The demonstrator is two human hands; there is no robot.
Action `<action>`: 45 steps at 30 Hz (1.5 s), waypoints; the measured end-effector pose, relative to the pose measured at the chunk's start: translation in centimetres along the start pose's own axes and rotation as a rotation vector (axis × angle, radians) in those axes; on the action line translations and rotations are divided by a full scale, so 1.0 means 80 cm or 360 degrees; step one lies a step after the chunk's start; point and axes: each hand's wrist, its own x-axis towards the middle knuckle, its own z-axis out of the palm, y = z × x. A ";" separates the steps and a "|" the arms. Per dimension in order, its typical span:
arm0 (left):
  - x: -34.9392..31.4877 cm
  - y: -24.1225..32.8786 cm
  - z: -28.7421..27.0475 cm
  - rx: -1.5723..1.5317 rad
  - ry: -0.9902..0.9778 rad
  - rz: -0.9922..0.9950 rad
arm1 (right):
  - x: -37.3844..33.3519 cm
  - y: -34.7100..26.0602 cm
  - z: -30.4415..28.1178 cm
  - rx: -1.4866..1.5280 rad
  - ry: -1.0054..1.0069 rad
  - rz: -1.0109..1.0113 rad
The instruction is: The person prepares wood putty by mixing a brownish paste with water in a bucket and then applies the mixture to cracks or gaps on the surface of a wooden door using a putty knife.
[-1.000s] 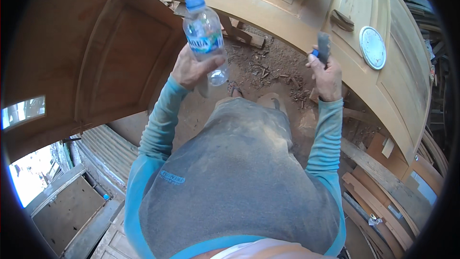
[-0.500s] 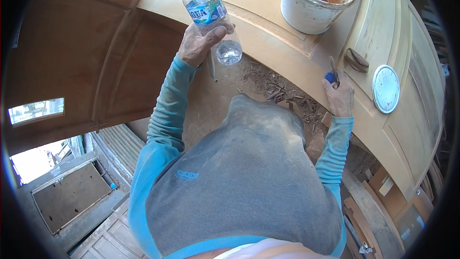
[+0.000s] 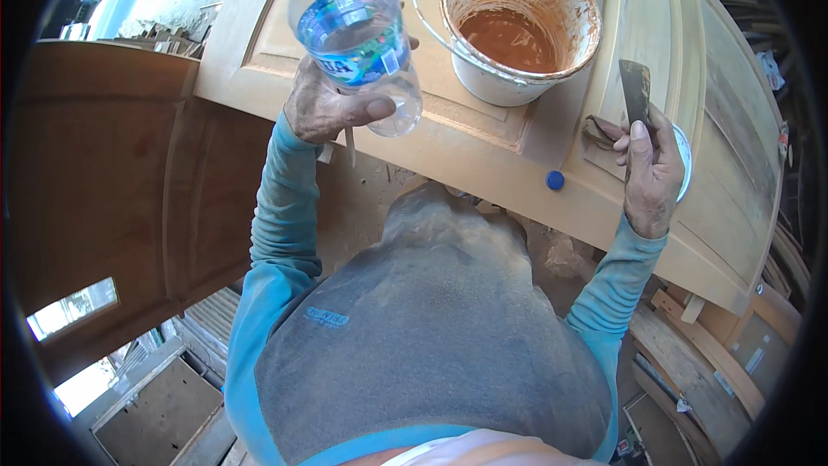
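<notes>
My left hand point(image 3: 332, 108) is closed round a clear plastic bottle point(image 3: 352, 13) with a colourful label and blue top, held up over the door panel's near edge. A thin pale strip point(image 3: 349, 147) pokes out below that hand; its kind is unclear. In my right hand point(image 3: 651, 164) is a putty knife point(image 3: 636, 91), its dark, stained blade pointing away from me. Beside those fingers lies a crumpled brown piece point(image 3: 604, 132), perhaps cloth or sandpaper. A blue bottle cap point(image 3: 555, 180) rests on the panel left of my right hand.
The pale wooden door panel point(image 3: 483, 160) lies flat in front of me. On it stands a white bucket point(image 3: 504, 82) with orange-brown paste inside. My right hand partly covers a round white lid point(image 3: 685, 155). A brown wooden panel point(image 3: 95, 181) stands at left; boards point(image 3: 690, 354) lie lower right.
The blue cap has left my right hand and lies on the panel. The putty knife has swung up, further right. My left hand has shifted left with the bottle, which appears larger and higher.
</notes>
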 end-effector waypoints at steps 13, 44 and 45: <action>0.082 -0.055 -0.018 -0.0245 -0.0656 -0.0317 | 0.159 -0.117 0.100 -0.1458 -0.0937 -0.0925; 0.076 -0.152 -0.018 -0.0653 -0.0667 -0.0003 | 0.232 -0.075 0.225 -0.1979 -0.1734 -0.0332; 0.078 -0.154 -0.015 -0.0677 -0.0661 0.0063 | 0.238 -0.077 0.221 -0.1987 -0.1723 -0.0334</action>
